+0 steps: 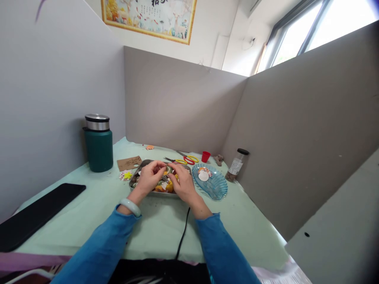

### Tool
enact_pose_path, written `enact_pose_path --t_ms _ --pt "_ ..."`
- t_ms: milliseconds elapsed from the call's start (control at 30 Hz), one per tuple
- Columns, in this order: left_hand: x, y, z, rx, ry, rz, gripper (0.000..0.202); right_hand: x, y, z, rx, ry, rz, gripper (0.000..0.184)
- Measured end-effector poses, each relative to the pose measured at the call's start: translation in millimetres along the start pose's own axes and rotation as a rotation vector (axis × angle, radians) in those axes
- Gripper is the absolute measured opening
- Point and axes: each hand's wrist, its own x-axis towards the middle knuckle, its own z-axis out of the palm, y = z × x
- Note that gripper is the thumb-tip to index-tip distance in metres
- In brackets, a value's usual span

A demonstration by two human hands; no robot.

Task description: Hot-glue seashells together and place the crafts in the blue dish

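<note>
My left hand (151, 176) and my right hand (182, 182) meet above a shallow metal tray (154, 193). Between the fingertips of both is a small rounded greenish thing (169, 169), too small and too covered to name exactly. Both hands are closed in a pinch around it. The tray holds a jumble of small yellow, white and dark pieces (166, 187), partly hidden by my hands. Just right of the tray lies a blue shell-shaped plate (217, 189) with a white disc (203, 175) and some orange-patterned bits on it.
Behind the tray lie yellow-handled scissors (180, 161), red-and-yellow-handled scissors (191, 159) and a red cup (205, 156). A tilted jar (237, 165) leans at the right partition. On the left are a green flask (98, 148), brown board (129, 163) and black mat (44, 213). A black cable (184, 232) crosses the front.
</note>
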Motion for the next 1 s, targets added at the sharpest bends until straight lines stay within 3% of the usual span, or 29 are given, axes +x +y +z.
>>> enact_pose_path --t_ms 1000 --pt "-0.5 17.8 -1.5 -0.365 -0.103 -0.237 0.024 0.3 5.9 1.4 0.198 0.071 0.080 0.028"
